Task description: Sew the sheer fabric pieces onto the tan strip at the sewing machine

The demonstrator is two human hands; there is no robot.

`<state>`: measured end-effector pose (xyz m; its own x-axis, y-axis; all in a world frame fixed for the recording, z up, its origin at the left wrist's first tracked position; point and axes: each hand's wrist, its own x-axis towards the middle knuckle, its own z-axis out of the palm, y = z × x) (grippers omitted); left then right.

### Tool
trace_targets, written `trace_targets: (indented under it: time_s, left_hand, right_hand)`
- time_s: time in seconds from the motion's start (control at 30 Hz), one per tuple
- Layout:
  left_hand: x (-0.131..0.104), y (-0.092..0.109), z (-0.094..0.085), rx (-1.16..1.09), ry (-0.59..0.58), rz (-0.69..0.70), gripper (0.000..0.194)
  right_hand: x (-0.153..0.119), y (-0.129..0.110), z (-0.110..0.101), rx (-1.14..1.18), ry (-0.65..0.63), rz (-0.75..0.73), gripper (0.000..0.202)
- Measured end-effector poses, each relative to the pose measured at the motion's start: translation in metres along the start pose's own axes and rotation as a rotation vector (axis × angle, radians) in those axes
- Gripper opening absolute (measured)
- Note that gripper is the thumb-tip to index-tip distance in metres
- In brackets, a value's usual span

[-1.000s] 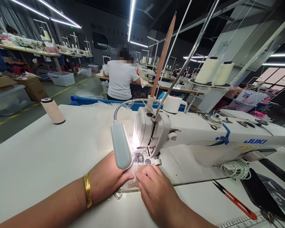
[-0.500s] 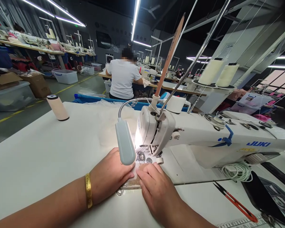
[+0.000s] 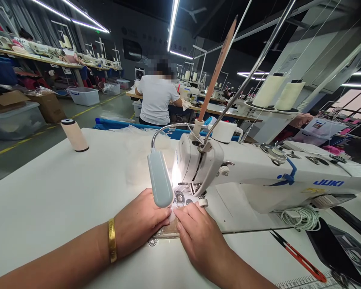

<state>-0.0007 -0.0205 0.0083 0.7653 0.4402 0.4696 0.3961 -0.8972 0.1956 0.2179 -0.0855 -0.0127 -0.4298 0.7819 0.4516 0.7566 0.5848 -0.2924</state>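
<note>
My left hand point(image 3: 140, 218), with a gold bracelet point(image 3: 112, 241) at the wrist, lies at the front of the sewing machine point(image 3: 198, 160). Its fingers are pressed together on a thin, pale piece of fabric point(image 3: 172, 217), partly under the grey lamp head point(image 3: 160, 178). From the other side my right hand point(image 3: 198, 233) closes on the same fabric, thumb and forefinger close to my left thumb. The hands hide most of the cloth. Just beyond the fingertips are the lit needle area and a round metal part point(image 3: 179, 198).
A peach thread cone point(image 3: 75, 135) stands at the table's far left. Red thread snips point(image 3: 301, 257), a ruler point(image 3: 309, 280), a black phone-like slab point(image 3: 333, 253) and a coiled pale cord point(image 3: 301, 217) lie right. A pencil point(image 3: 218, 70) rises from the machine head. A co-worker point(image 3: 156, 98) sits ahead.
Both hands stay at the needle area, with my right fingers shifted slightly forward toward it. The whole view has moved very slightly.
</note>
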Motion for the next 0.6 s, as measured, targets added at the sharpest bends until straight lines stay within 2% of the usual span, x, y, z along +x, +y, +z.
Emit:
trace_targets:
  time_s: [0.1,0.47,0.6]
  left_hand:
    - [0.0008,-0.0007,-0.0007,-0.009,-0.016,0.033,0.036]
    - [0.0024,-0.0046,0.0018,-0.020,-0.028,0.004,0.033]
    - [0.0026,-0.0045,0.0011,-0.037,-0.032,-0.005,0.030]
  right_hand:
    - [0.0010,0.0009,-0.0003,-0.007,-0.016,0.012,0.030]
    - [-0.0026,0.0037,-0.0056,0.046,0.055,0.017,0.033]
    - [-0.0021,0.0035,-0.0051,0.054,0.042,0.018,0.032]
